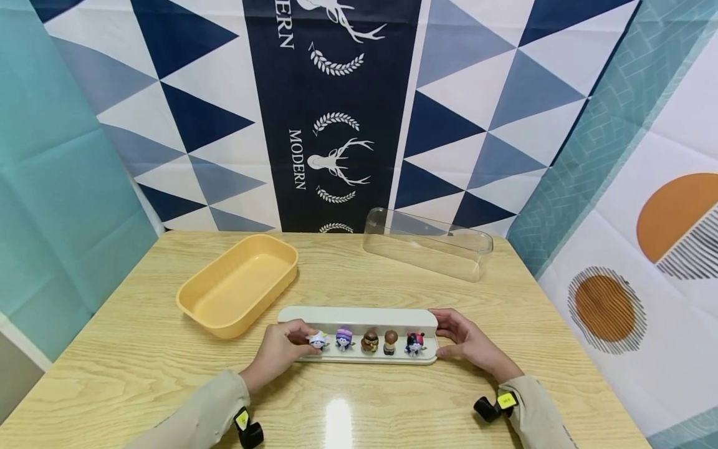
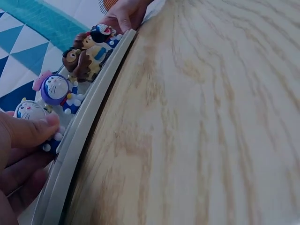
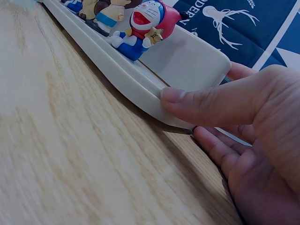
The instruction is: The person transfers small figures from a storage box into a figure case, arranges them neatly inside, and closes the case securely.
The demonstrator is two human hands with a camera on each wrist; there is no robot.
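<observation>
A long white display stand (image 1: 359, 315) with a raised back holds a row of several small figurines. My left hand (image 1: 278, 350) pinches the leftmost one, a white-headed cat figurine (image 2: 30, 110), between thumb and fingers at the stand's left end. Beside it stands a cat figurine with a purple hood (image 1: 344, 338). Two brown-topped figurines (image 1: 369, 341) follow, then a blue cat figurine in a red and black hood (image 3: 152, 21). At the other end my right hand (image 1: 468, 344) grips the stand's edge, thumb on the front rim and fingertips at its underside.
Toward the back left of the wooden table (image 1: 331, 274) sits a yellow plastic tray (image 1: 280, 287). A clear plastic cover (image 1: 426, 249) lies at the back right. Patterned cloth (image 1: 342, 93) hangs behind the table, with more cloth at both sides.
</observation>
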